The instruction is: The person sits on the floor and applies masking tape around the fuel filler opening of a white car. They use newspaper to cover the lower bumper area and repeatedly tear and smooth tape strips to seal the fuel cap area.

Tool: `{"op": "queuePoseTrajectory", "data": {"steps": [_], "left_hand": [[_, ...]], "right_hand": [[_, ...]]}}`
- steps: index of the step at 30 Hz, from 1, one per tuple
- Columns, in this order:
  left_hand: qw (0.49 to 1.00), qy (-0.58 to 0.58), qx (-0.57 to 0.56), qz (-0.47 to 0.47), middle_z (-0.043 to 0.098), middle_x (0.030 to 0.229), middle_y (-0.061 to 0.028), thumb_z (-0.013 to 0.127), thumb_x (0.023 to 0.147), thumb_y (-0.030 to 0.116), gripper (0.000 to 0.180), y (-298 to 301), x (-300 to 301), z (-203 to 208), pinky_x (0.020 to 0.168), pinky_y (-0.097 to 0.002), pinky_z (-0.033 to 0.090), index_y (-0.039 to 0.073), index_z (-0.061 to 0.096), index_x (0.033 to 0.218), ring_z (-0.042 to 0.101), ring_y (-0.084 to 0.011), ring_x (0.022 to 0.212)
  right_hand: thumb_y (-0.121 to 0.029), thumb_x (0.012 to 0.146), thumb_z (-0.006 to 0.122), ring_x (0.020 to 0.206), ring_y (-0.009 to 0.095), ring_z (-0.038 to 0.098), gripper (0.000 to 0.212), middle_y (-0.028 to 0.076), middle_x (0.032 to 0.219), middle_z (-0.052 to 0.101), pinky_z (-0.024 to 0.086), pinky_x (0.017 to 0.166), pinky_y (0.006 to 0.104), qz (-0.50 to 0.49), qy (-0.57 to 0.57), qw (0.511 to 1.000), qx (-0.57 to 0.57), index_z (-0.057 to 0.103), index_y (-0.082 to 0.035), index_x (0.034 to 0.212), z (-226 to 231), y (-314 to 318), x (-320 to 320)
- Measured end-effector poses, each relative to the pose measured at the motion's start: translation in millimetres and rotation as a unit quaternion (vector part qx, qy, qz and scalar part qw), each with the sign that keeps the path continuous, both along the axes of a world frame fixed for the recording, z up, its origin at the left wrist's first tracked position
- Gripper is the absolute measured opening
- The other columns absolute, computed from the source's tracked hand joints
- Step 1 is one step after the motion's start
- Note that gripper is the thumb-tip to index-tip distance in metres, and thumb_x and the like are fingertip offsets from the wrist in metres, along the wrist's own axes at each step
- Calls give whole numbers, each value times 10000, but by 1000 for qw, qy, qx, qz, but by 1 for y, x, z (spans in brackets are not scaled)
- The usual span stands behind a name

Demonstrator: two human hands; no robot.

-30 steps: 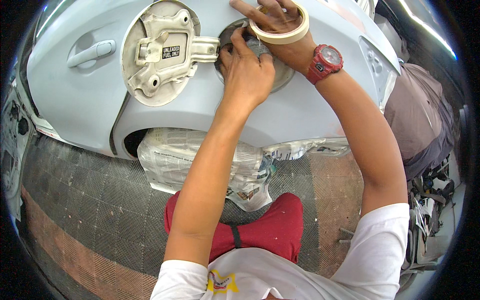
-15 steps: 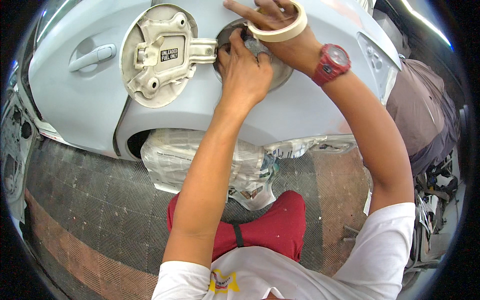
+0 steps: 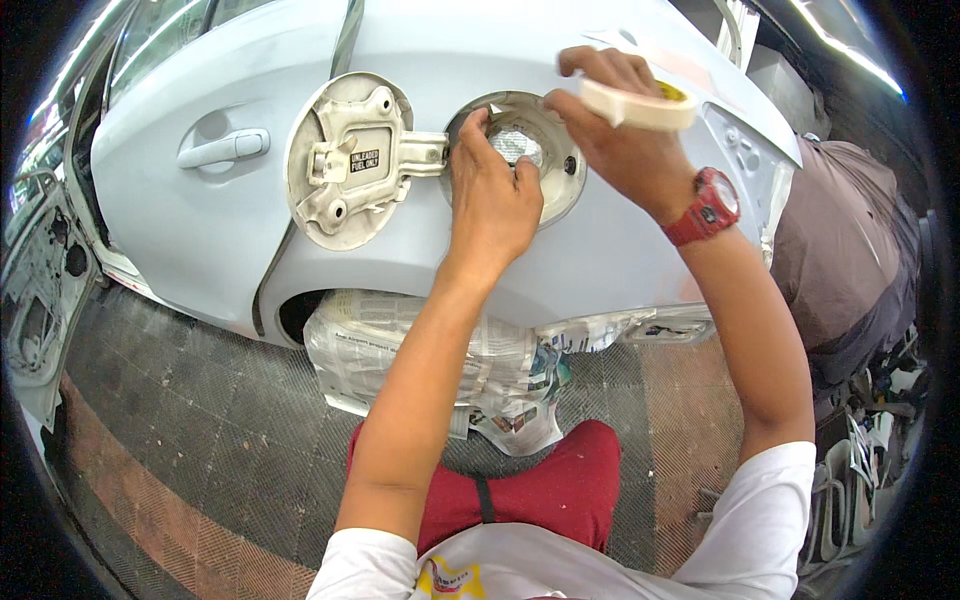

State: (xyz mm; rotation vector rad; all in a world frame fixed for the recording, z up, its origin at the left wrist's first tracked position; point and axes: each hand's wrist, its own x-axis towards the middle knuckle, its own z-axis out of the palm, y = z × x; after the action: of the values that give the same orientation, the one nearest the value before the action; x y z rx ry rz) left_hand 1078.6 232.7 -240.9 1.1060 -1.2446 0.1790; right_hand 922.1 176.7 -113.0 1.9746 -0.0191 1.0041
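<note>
The fuel filler recess (image 3: 568, 190) is a round, pale cup in the grey car panel. Crumpled silvery covering (image 3: 517, 147) lies inside it. My left hand (image 3: 497, 205) rests at the recess's left side, index finger up along the inner rim and thumb apart from it; its other fingertips are partly hidden. Right of the recess and off the panel, my right hand (image 3: 630, 150) carries a roll of cream masking tape (image 3: 640, 107), blurred by motion. To the left, the fuel door (image 3: 350, 200) stands swung out on its hinge arm (image 3: 425, 152).
A door handle (image 3: 225, 149) sits on the car door at left. Newspaper (image 3: 350, 335) covers the wheel below the arch. Brown cloth (image 3: 835, 250) drapes over something at right, above assorted clutter (image 3: 850, 480). A detached-looking panel (image 3: 40, 300) stands far left.
My right hand has drawn away from the recess, to the right and down in view, with the tape roll. My left hand stays at the recess. The view has shifted, so the car appears lower.
</note>
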Motion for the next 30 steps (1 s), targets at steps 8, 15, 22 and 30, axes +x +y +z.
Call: {"op": "queuePoseTrajectory", "data": {"steps": [8,15,22,30], "left_hand": [[999,16,41,-10,492,1477,-478,648,1001,124,734,4,2,3,1266,-622,359,-167,289,1571,475,-597,1437],[998,37,33,-25,477,1486,-483,667,991,129,752,1,5,0,1260,-623,363,-151,287,1576,472,-612,1430],[1000,-5,-1,-27,501,1496,-432,699,974,141,715,-16,10,-1,1239,-599,400,-124,326,1523,507,-563,1421],[1000,-22,-4,5,528,1456,-432,706,984,169,719,-27,12,-5,1222,-592,414,-150,320,1500,525,-565,1393]], "right_hand": [[-213,934,814,1333,209,620,167,-59,1455,663,407,1252,441,-30,38,998,-51,825,-184,1098,-14,-31,42],[-218,916,785,1409,198,579,228,-77,1522,628,395,1283,456,-89,90,984,-126,852,-284,1123,-13,-40,50],[-273,896,780,1369,202,604,121,-62,1449,674,409,1268,462,-23,87,993,-76,845,-296,995,1,-44,41],[-272,929,791,1301,232,628,105,-9,1344,683,418,1173,475,-33,79,995,-44,764,-229,1022,-2,-38,46]]}}
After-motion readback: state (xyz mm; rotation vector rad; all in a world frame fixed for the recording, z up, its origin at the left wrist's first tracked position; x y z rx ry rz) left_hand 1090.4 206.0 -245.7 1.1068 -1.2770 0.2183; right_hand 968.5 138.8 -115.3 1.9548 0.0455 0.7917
